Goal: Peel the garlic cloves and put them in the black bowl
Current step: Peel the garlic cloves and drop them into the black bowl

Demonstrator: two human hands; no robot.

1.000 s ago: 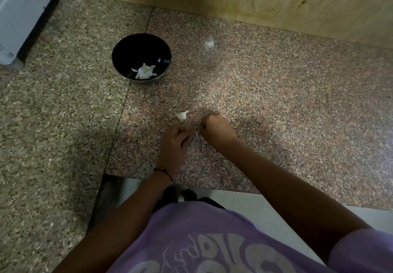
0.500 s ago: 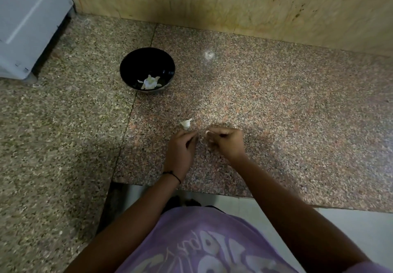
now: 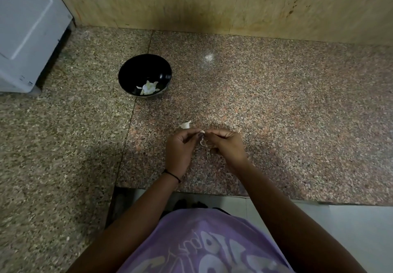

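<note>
Head view
Bench (image 3: 276, 113): I see speckled polished granite, a pinkish slab meeting a greyer one; beige wall (image 3: 191, 0) behind, white cabinet (image 3: 25, 28) far left.
Black bowl (image 3: 127, 70): round and glossy, on the seam; white garlic pieces (image 3: 148, 87) inside.
Garlic clove (image 3: 203, 139): pinched by left grip (image 3: 180, 149) and right grip (image 3: 227, 147), both closed on it.
Loose garlic piece (image 3: 185, 125): on the bench, just beyond them.

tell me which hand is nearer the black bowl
Left. The left hand is below and right of the black bowl in view; the right hand lies farther right.
</note>
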